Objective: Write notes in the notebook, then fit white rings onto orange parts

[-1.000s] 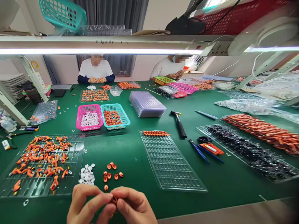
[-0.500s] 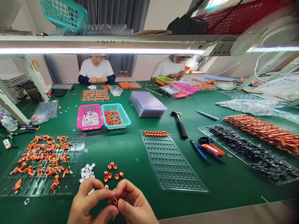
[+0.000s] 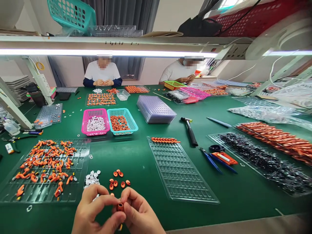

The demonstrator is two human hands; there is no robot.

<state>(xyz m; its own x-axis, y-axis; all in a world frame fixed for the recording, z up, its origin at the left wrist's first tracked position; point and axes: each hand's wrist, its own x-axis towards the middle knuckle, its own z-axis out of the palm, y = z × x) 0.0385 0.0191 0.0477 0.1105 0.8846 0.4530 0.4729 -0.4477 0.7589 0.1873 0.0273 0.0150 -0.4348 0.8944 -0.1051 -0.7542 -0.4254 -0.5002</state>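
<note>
My left hand (image 3: 95, 211) and my right hand (image 3: 140, 214) meet at the bottom edge, fingertips pinched together on a small orange ring part (image 3: 120, 206). Just beyond them on the green table (image 3: 136, 162) lie several loose orange rings (image 3: 118, 180) and a little pile of white discs (image 3: 92, 178). To the left sits a clear tray (image 3: 78, 172) scattered with orange parts (image 3: 46, 162). A second clear grid tray (image 3: 179, 172) lies to the right, with a row of orange pieces (image 3: 165, 140) along its far edge.
A pink basket (image 3: 95, 121) of white discs and a teal basket (image 3: 122, 120) of orange parts stand mid-table. A stack of clear trays (image 3: 156, 110), a hammer (image 3: 190, 130), blue pliers (image 3: 211, 161) and trays of black and orange parts (image 3: 268, 159) lie right. Two people work at the far side.
The orange ring between my fingertips has turned and now shows more plainly; my hands stay pinched together in the same spot. The view shifted slightly.
</note>
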